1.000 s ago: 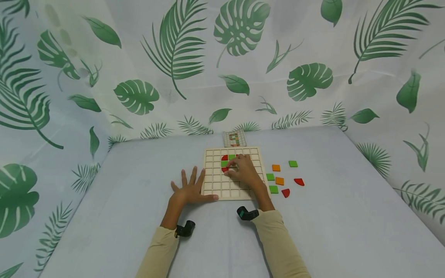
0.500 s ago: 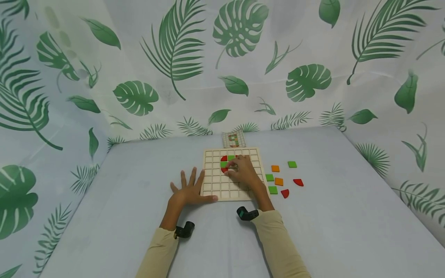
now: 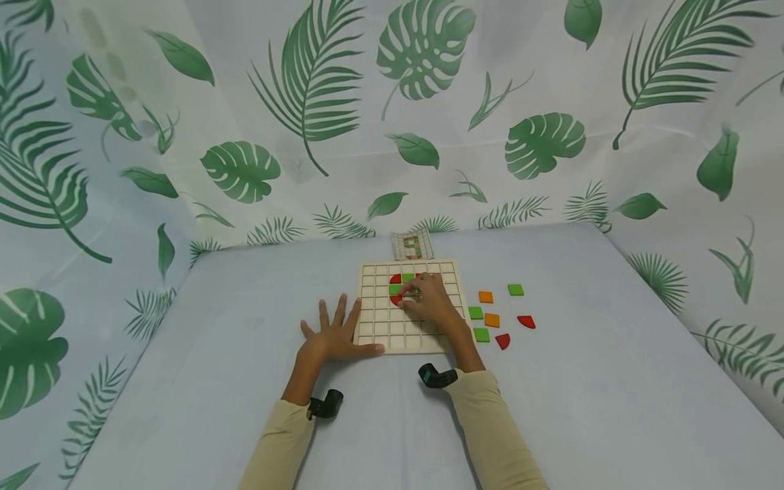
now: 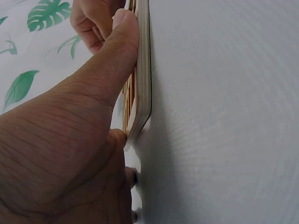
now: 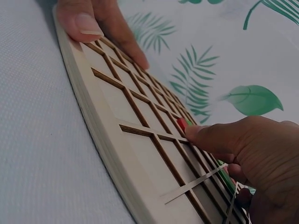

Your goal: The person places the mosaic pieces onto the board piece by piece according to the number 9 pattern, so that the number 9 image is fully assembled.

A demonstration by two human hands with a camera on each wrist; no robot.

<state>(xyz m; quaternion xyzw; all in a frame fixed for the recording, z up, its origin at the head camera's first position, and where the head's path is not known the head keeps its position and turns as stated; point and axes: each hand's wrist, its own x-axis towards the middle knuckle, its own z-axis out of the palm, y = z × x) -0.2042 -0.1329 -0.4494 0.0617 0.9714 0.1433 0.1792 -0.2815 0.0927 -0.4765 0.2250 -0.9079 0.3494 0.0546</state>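
A pale wooden grid board lies on the cloth-covered table. My left hand is spread at its lower left corner, the thumb over the front edge and the fingers along the left side; the left wrist view shows the thumb resting on the rim. Over the grid, my right hand is bent down, thumb and forefinger pinching at a red quarter-circle tile. In the right wrist view the thumb tip meets this red tile. Green tiles and another red one sit above it; the hand hides other cells.
A small pattern card stands behind the board. To the right lie loose green squares, orange squares and two red quarter-circles. A leaf-printed cloth wall rises behind the table.
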